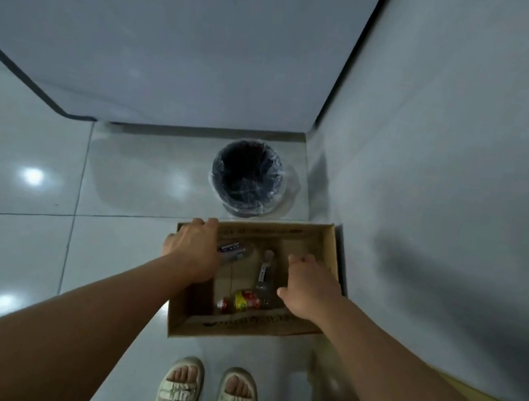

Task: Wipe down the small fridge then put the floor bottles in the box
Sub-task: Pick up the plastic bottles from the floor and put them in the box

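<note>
- The left hand [194, 251] grips the left wall of the cardboard box [327, 245], fingers curled over the rim near the far left corner.
- The right hand [307, 290] reaches down at the right side of the box, fingers bent inward; whether it grips the right wall or only rests there I cannot tell.
- Between the two hands, bottles lie on the box bottom: a clear bottle with a blue label [236, 250] just right of the left hand, a clear upright-looking bottle [265, 269] in the middle, and a bottle with a red and yellow label [242, 300] near the near wall, beside the right thumb.
- The box sits on the tiled floor [6, 246], its right side close to a grey wall [470, 163].
- Just beyond the far wall of the box stands a round bin with a dark liner [246, 176].
- Near the bottom edge, two feet in pale sandals [208, 396] stand just short of the box.
</note>
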The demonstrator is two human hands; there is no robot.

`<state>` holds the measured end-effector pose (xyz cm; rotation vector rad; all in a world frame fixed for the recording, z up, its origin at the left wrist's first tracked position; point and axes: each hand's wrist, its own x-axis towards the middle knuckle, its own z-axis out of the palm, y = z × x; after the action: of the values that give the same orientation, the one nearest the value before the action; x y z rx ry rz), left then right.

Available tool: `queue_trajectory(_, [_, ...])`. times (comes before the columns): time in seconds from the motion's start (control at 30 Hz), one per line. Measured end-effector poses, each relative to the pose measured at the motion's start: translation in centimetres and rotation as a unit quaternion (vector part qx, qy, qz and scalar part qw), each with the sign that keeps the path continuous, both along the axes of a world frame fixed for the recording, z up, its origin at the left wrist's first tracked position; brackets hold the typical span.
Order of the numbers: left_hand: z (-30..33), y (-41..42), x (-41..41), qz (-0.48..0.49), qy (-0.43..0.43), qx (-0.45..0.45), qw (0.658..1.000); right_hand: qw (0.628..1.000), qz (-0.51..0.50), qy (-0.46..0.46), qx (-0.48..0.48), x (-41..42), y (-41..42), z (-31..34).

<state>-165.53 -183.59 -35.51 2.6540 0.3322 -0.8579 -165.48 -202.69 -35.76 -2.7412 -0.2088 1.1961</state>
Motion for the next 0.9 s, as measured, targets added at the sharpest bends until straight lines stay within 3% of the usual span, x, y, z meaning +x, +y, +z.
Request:
queue_trajectory(0.4, [22.6,4.2,-4.6,0.005,-0.081,0.060,0.995,0.991,0.110,-0.080,0.008,-2.1,4.2,22.8])
queue_trajectory(0.7, [35.9,9.6,-9.3,0.039,-0.135,0.103,0.985,0.974,0.176,-0.132,0.044,-3.5,10.0,35.1])
queue_trajectory(0.9, [41.7,14.5,-12.7,0.081,-0.156,0.122,0.977,0.962,0.210,-0.162,0.063,-5.3,15.5,41.2])
